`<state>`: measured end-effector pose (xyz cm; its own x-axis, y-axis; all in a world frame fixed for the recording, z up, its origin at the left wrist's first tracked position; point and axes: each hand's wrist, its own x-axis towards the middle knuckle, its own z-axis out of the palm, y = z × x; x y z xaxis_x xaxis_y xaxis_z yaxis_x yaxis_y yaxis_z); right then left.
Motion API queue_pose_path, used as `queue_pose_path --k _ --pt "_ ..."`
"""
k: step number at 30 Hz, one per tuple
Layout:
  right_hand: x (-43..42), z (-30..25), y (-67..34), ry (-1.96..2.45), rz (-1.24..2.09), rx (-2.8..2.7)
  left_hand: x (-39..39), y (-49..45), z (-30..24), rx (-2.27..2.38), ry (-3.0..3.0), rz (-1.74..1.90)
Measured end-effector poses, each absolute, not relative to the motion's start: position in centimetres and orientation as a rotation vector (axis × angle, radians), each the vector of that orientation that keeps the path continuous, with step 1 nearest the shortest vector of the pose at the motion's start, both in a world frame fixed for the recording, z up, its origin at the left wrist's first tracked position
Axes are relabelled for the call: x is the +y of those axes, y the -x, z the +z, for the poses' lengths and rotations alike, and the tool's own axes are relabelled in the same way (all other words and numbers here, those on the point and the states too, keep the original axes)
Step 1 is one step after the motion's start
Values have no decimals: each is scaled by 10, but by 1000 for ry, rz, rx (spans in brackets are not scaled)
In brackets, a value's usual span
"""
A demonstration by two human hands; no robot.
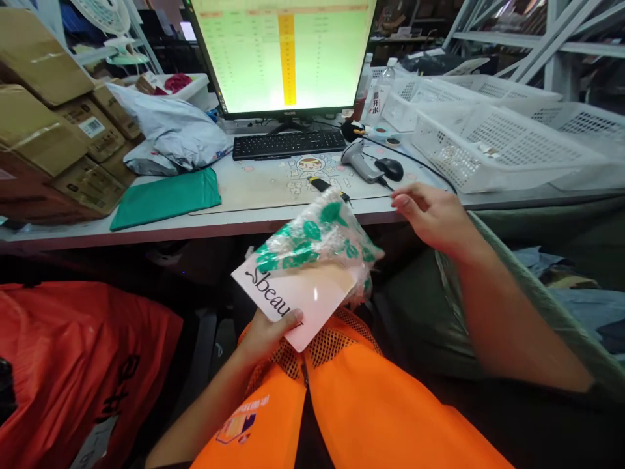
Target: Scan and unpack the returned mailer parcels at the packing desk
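My left hand [267, 333] is closed on a white mailer bag [305, 296] printed with dark letters, held over my lap. On top of the bag rests a clear plastic packet with green leaf print [317, 238]. My right hand [430, 212] hovers by the desk's front edge, to the right of the packet, fingers loosely curled and holding nothing. A grey barcode scanner [359, 161] and a black mouse [389, 169] lie on the desk just beyond that hand.
A monitor [286, 55] and keyboard [289, 143] stand at the back of the desk [205, 221]. A green mailer [166, 197], grey parcels [170, 133] and cardboard boxes [53, 130] sit left. White baskets [493, 146] fill the right. An orange sack [83, 352] is at lower left.
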<state>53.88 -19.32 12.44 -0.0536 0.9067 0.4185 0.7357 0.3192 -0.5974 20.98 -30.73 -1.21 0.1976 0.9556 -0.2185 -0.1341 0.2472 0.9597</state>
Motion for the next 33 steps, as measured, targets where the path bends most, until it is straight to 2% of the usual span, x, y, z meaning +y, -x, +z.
queue_pose_path --k 3,9,13,20,27,33 --pt "-181 119 -516 1445 420 -1832 -311 -216 -4 1025 -1156 850" --pt "-172 86 -475 1566 355 -1632 -314 -220 -5 961 -1170 718" --pt "-182 89 -477 1494 235 -1646 -305 -217 -7 976 -944 840" --pt "-182 103 -515 1506 -3 -1508 -322 -234 15 1063 -1036 893" --pt "-170 101 -560 1498 165 -1450 -326 -218 1 1025 -1009 1006" --pt "-192 107 -546 1373 395 -1459 -325 -207 -11 1099 -993 1153"
